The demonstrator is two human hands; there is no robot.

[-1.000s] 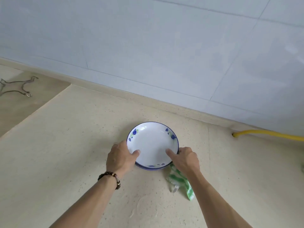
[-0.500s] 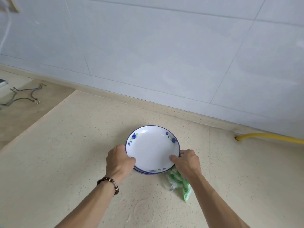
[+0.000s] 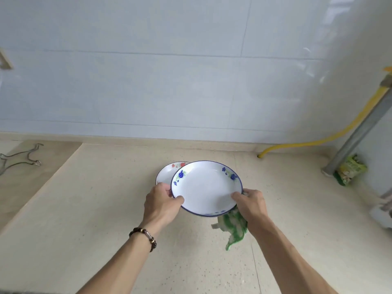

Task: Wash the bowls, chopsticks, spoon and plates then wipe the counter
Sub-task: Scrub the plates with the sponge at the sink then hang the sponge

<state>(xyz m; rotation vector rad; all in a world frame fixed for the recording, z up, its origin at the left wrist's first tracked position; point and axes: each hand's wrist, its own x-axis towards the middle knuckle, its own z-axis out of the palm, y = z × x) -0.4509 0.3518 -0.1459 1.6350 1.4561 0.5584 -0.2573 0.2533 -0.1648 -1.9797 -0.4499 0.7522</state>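
Far off your left hand (image 3: pixel 162 203), a bent wire piece (image 3: pixel 20 159) lies on the lower ledge. That hand grips the near-left rim of the blue-flowered plate (image 3: pixel 206 187), thumb over the lip, fingers beneath; a beaded bracelet (image 3: pixel 144 237) sits on the wrist. Just beyond its knuckles a red-flowered plate (image 3: pixel 169 172) rests on the table (image 3: pixel 84 209), partly under the raised one.

Your right hand (image 3: pixel 251 203) pinches the opposite rim, thumb on top, and appears to hold the green-and-white cloth (image 3: pixel 234 227) hanging below it; I cannot tell how firmly. Well beyond that hand, a yellow hose (image 3: pixel 318 141), a grey pipe (image 3: pixel 358 132) and a green packet (image 3: pixel 350 171) stand by the wall.

Recommendation: keep the plate level, lift clear of the lower plate before moving sideways, and keep the cloth from slipping.

No brand or writing is legible; the packet's print is too blurred.
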